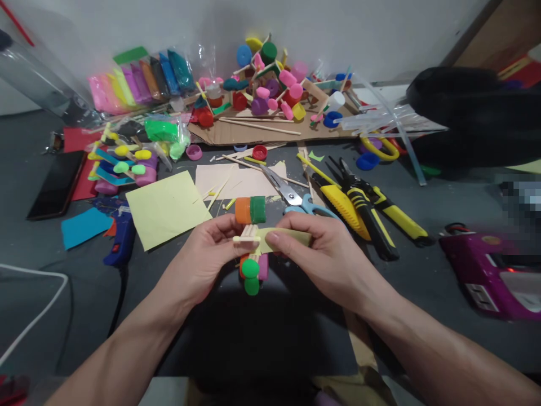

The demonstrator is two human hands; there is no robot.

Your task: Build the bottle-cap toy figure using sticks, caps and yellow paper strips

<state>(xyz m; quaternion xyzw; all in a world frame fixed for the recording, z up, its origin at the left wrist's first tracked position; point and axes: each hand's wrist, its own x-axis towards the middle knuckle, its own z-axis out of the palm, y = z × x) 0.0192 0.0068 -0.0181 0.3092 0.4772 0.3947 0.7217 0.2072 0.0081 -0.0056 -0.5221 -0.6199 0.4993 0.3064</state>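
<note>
Near the middle of the view, my left hand (213,248) is closed around a small toy car (247,234) built from thin wooden sticks. Bottle caps serve as its wheels: an orange and a green cap (257,209) at the far end, others at the near end. Two green clay discs (251,276) sit at its near end. My right hand (315,248) pinches a pale yellow paper strip (291,239) between thumb and fingers, its left end against the sticks. Fingers partly hide the car's frame.
Scissors (291,194), a yellow cutter (344,206) and pliers (367,220) lie beyond my right hand. A yellow paper sheet (167,211) and a blue glue gun (120,237) are left. Finished stick toys (270,90) pile at the back; a purple device (486,270) stands right.
</note>
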